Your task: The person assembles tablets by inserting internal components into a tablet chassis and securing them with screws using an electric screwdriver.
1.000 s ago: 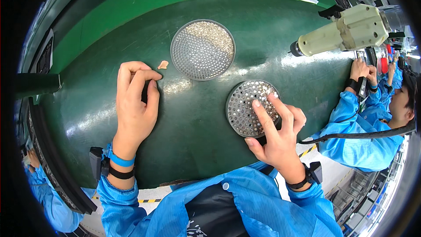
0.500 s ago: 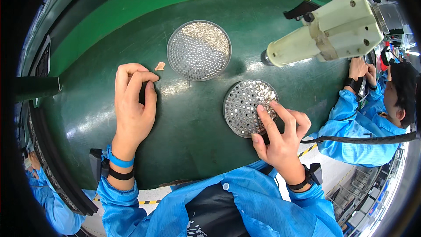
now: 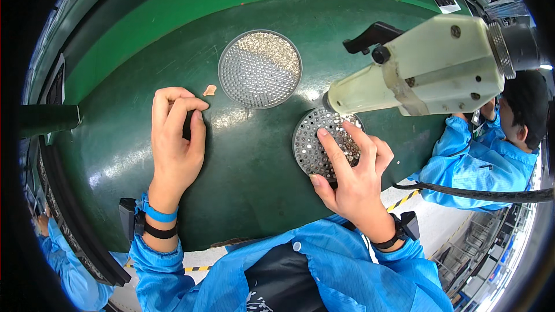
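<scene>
A round grey dish [image 3: 306, 159] with a holed plate lies on the green worktable, its right part strewn with small shiny metal pieces. My right hand [image 3: 361, 173] is over this dish, fingers spread, the fingertips at the pieces and the thumb by the near rim. I cannot see anything gripped in it. Farther off and to the left is a larger round tray [image 3: 248, 81] of many small pits, with tiny silvery-gold pieces heaped on its far right side. My left hand [image 3: 179, 138] rests on the table with curled fingers, thumb close to the forefinger, nothing visible between them.
A pale green tool head [image 3: 428, 75] with a black lever [image 3: 376, 36] reaches in from the right, just beyond the dish. A tan scrap [image 3: 210, 90] lies near my left fingertips. A black cable [image 3: 480, 192] and a person in blue [image 3: 474, 156] are at the right.
My right hand has shifted left across the dish. The tool head looks lower and farther left, and larger in view. My left hand has stayed in place.
</scene>
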A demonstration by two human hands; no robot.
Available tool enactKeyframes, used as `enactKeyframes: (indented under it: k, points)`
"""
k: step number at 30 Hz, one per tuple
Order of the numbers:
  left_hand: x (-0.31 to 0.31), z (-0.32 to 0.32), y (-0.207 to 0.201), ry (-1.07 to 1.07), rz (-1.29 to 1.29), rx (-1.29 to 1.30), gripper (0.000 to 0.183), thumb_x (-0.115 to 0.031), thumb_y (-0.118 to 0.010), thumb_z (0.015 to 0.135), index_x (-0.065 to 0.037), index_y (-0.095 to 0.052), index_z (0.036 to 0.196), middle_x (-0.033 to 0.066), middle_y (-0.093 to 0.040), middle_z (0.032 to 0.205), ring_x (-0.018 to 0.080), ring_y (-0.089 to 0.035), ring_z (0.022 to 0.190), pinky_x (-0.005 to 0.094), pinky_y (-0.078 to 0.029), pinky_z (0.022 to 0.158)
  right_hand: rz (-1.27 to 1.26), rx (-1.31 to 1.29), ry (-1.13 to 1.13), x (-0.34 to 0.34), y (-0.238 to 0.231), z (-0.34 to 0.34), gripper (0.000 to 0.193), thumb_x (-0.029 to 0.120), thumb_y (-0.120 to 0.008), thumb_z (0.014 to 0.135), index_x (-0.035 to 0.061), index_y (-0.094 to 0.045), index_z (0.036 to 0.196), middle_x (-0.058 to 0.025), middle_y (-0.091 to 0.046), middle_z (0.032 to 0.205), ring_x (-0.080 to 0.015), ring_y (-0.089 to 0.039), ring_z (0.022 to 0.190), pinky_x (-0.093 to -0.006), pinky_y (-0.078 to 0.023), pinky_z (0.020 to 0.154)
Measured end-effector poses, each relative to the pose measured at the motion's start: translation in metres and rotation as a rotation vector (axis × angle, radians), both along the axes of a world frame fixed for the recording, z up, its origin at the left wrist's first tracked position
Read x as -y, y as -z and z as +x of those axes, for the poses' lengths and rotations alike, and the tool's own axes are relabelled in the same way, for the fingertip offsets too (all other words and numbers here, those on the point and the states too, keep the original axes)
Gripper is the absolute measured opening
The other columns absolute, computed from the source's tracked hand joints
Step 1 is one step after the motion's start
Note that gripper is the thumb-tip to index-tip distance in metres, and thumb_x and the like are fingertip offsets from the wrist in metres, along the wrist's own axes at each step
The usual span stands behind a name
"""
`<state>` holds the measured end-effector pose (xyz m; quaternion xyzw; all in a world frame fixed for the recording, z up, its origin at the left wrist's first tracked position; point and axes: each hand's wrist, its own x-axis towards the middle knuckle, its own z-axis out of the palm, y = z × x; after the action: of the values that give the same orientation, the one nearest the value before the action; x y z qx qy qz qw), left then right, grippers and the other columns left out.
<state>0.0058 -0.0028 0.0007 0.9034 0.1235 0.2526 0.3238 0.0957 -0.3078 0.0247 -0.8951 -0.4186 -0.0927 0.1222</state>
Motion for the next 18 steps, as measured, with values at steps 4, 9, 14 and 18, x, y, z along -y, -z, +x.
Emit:
enactKeyframes:
  k: [4, 9, 14, 18]
  points:
    - [-0.002, -0.003, -0.004, 0.007, 0.021, -0.008, 0.022, 0.014, -0.061, 0.092, -0.002, -0.069, 0.106, 0.0124, -0.056, 0.114, 0.0253, -0.060, 0.102, 0.0340, -0.051, 0.086, 0.033, 0.027, 0.001, 0.001, -0.002, -0.002, 0.060, 0.054, -0.074, 0.090, 0.0146, -0.075, 0.135, -0.0145, -0.057, 0.148, -0.0359, -0.046, 0.118, -0.0509, -0.037, 0.104]
    - [-0.002, -0.004, -0.001, 0.007, 0.018, 0.000, 0.021, 0.014, -0.061, 0.091, -0.002, -0.068, 0.104, 0.0126, -0.056, 0.113, 0.0266, -0.060, 0.101, 0.0350, -0.051, 0.087, 0.166, -0.011, 0.004, 0.012, 0.002, -0.008, 0.091, 0.058, -0.083, 0.083, -0.0017, -0.058, 0.146, -0.0243, -0.053, 0.148, -0.0425, -0.049, 0.125, -0.0550, -0.040, 0.105]
    - [0.000, 0.000, -0.005, 0.008, 0.022, 0.002, 0.021, 0.013, -0.062, 0.091, -0.001, -0.068, 0.104, 0.0131, -0.056, 0.112, 0.0273, -0.061, 0.101, 0.0352, -0.051, 0.087, 0.190, -0.091, 0.105, -0.003, 0.006, -0.003, 0.124, 0.046, -0.101, 0.063, -0.0073, -0.037, 0.155, -0.0327, -0.051, 0.148, -0.0472, -0.054, 0.129, -0.0583, -0.041, 0.107]
    - [0.001, 0.007, -0.001, -0.007, 0.024, -0.029, 0.019, 0.013, -0.062, 0.091, -0.001, -0.068, 0.103, 0.0137, -0.056, 0.111, 0.0285, -0.061, 0.100, 0.0363, -0.051, 0.088, 0.257, -0.156, 0.106, 0.005, 0.003, 0.025, 0.112, 0.036, -0.103, 0.060, -0.0038, -0.044, 0.146, -0.0285, -0.055, 0.148, -0.0448, -0.057, 0.126, -0.0550, -0.040, 0.110]
